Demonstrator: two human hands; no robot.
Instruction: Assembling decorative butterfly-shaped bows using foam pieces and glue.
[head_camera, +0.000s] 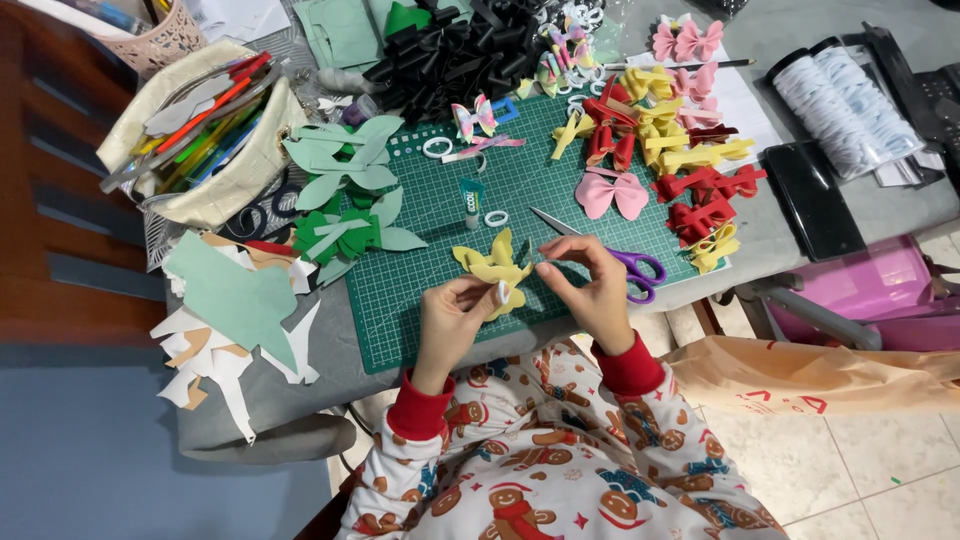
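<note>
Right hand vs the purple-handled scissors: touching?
Cannot tell. In the head view the right hand overlaps the scissors lying on the green cutting mat; one camera angle shows neither contact nor gap plainly.

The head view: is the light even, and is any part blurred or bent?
In the head view, soft even light, faint shadows; both hands, left and right, and the yellow bow piece look fairly sharp; the green cutting mat edges slant from wide-angle distortion.

Matt felt and paper lying across a desk

A matt yellow felt bow is resting on a gridded rubbery mat; scissors are showing shiny metal blades, glossy purple plastic handles.
</note>
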